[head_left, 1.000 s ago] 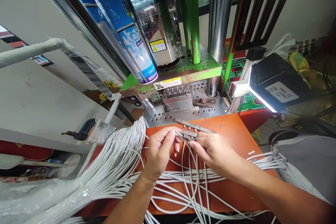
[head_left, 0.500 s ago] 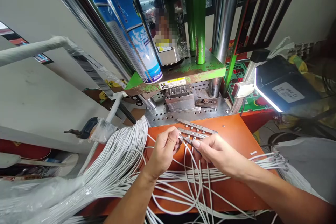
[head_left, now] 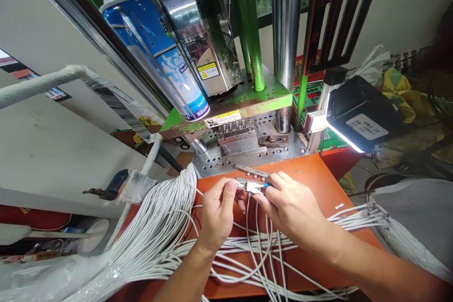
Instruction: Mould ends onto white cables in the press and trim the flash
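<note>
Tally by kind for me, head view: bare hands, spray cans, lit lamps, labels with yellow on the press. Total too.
Bare hands: 2 (left hand, right hand)
Spray cans: 1 (blue spray can)
Lit lamps: 1 (black lamp)
Labels with yellow: 2 (upper label, lower label)
Total: 6

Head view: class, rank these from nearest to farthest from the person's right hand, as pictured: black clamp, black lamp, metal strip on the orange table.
Nearest to the right hand:
1. Metal strip: just beyond the fingers.
2. Black lamp: up and to the right.
3. Black clamp: far left, beyond the cable bundle.
</note>
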Available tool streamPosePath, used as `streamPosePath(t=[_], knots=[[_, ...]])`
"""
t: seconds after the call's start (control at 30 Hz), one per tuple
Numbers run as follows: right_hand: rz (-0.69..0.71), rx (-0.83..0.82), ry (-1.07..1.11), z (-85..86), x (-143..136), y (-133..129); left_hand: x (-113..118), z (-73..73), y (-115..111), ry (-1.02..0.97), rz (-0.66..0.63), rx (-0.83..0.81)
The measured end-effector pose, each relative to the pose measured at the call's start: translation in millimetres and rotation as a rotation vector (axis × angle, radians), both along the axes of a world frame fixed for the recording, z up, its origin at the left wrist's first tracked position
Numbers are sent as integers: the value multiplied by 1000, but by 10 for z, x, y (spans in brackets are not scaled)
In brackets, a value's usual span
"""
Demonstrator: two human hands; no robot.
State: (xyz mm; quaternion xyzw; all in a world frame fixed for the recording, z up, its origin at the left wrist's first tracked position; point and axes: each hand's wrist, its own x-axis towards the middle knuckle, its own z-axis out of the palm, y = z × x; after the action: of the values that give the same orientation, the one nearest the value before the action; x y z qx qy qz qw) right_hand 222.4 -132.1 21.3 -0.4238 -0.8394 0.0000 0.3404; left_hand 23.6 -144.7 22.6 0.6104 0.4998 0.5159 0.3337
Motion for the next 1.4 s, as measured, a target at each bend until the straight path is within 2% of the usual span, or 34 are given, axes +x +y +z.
streamPosePath(t=[0.2,0.33,0.4,0.53,0.6,0.63,0.7,0.87,0.97,1.13,1.23,1.4], knots=[[28,42,-29,5,15,6,-26,4,-9,49,-1,12],[97,-106,56,-14,49,-10,-78,0,0,83,-60,55],[187,-333,171,26,70,-7,-103,11,9,51,-119,57],[460,-1067,492,157,95,26,-136,58,23,-138,-281,-61],[551,-1286,588,197,99,44,-141,77,29,-222,-329,-136],[565,-1321,598,203,100,52,-141,80,33,-234,-334,-154],[512,-1220,532,187,105,65,-133,70,44,-195,-306,-149],[121,-364,150,29,92,67,-95,-24,70,-27,-86,-75],[40,-105,9,-45,40,40,-75,-67,59,64,-2,-38],[-4,52,-52,-43,-27,14,-53,-85,28,172,36,0],[-11,64,-74,-36,-30,14,-43,-93,21,192,41,9],[-12,36,-78,-61,-39,9,-16,-98,2,116,51,-17]])
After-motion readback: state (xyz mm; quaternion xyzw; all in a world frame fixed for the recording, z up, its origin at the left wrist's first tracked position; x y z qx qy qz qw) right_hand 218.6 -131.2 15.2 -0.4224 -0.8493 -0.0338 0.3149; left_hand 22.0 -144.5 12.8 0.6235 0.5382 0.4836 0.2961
